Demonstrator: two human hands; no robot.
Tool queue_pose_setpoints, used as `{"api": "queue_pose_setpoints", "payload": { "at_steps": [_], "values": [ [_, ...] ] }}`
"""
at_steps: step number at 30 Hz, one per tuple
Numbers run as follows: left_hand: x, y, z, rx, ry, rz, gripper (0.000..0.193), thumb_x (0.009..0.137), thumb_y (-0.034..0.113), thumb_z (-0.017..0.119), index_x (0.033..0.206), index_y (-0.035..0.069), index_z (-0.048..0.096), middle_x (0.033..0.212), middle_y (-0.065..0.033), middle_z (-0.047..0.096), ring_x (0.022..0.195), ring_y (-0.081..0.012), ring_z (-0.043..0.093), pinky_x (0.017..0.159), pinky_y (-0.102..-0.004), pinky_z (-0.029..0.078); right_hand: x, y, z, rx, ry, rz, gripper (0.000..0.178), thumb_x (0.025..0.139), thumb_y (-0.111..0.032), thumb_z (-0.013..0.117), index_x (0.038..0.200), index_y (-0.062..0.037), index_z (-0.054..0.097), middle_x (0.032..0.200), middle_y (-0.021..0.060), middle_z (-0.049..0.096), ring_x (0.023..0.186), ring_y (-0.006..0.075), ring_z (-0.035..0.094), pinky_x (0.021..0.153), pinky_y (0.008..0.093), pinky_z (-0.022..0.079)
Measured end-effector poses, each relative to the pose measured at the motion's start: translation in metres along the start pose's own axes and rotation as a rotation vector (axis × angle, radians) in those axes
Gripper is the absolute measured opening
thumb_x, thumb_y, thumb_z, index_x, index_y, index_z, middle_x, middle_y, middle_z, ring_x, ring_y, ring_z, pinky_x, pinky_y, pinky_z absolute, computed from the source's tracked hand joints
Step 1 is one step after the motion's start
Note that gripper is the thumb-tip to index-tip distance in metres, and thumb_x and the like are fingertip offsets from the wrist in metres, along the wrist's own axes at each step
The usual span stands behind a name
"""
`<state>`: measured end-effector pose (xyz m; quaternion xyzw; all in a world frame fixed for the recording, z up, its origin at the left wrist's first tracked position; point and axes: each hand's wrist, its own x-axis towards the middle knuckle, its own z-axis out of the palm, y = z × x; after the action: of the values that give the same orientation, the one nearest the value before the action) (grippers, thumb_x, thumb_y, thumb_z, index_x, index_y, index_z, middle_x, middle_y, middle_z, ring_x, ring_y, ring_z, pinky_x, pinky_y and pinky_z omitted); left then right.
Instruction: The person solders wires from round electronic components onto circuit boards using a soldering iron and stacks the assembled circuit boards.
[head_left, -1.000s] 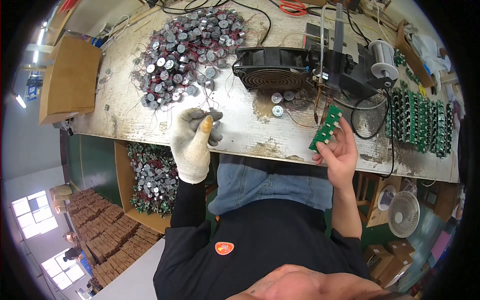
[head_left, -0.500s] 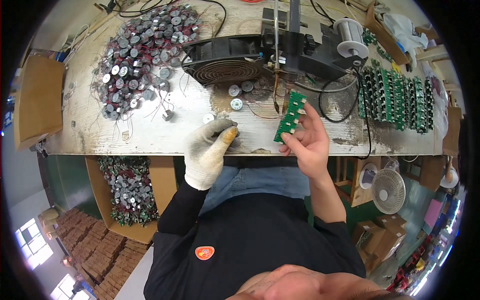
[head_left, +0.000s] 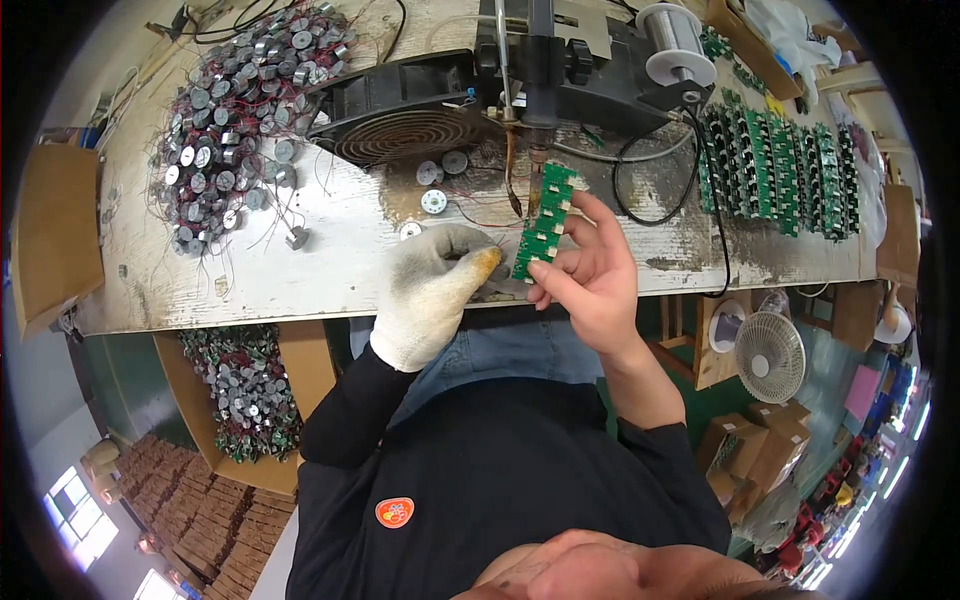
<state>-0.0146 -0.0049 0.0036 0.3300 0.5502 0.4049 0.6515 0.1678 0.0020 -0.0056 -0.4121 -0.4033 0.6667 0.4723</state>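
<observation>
A worn, stained counter (head_left: pixel 300 270) carries a pile of small motors (head_left: pixel 225 120) far left. The gloved left hand (head_left: pixel 435 290) curls closed by the green circuit strip (head_left: pixel 545 222), which the bare right hand (head_left: pixel 590 275) pinches upright at the near edge.

Bright even daylight, soft shadows, sharp ctr, heavy fisheye bend, black corners

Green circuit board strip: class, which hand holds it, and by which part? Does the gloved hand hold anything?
The bare right hand pinches the green circuit board strip at its lower end and right edge. What the gloved left hand holds cannot be told.
</observation>
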Motion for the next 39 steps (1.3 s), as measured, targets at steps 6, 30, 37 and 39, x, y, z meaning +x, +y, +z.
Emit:
{"api": "queue_pose_setpoints", "payload": {
  "at_steps": [6,30,37,39],
  "values": [
    [0.007,-0.001,0.006,0.092,-0.001,0.114,0.016,0.084,0.010,0.062,0.086,-0.006,0.064,0.076,-0.0075,0.065,0.069,-0.0087,0.058,0.063,-0.0241,0.048,0.000,0.003,0.000,0.017,0.008,0.006,0.060,0.082,0.010,0.060,0.134,0.0020,0.031,0.117,0.0168,0.050,0.067,0.0150,0.064,0.053,0.0225,0.051],
    [0.009,0.020,0.011,0.240,0.038,0.166,0.018,0.078,0.011,0.065,0.081,-0.006,0.065,0.073,-0.0085,0.065,0.068,-0.0104,0.060,0.061,-0.0261,0.048,0.005,-0.005,0.004,0.031,0.029,-0.068,0.055,0.082,0.011,0.059,0.131,0.0040,0.034,0.115,0.0159,0.052,0.067,0.0140,0.064,0.053,0.0213,0.052],
    [0.010,0.012,0.012,0.234,0.036,0.184,0.017,0.079,0.010,0.065,0.080,-0.006,0.066,0.072,-0.0097,0.066,0.067,-0.0105,0.060,0.061,-0.0265,0.049,0.003,0.001,0.001,0.028,0.040,-0.070,0.055,0.082,0.011,0.060,0.131,0.0042,0.035,0.114,0.0161,0.052,0.067,0.0143,0.064,0.053,0.0215,0.053],
    [0.010,0.010,0.011,0.248,0.041,0.192,0.016,0.079,0.010,0.065,0.080,-0.006,0.066,0.071,-0.0098,0.066,0.067,-0.0104,0.060,0.061,-0.0265,0.049,0.002,0.003,0.001,0.031,0.036,-0.071,0.055,0.082,0.011,0.060,0.131,0.0042,0.035,0.114,0.0161,0.052,0.067,0.0143,0.064,0.053,0.0215,0.053]
  ]
}}
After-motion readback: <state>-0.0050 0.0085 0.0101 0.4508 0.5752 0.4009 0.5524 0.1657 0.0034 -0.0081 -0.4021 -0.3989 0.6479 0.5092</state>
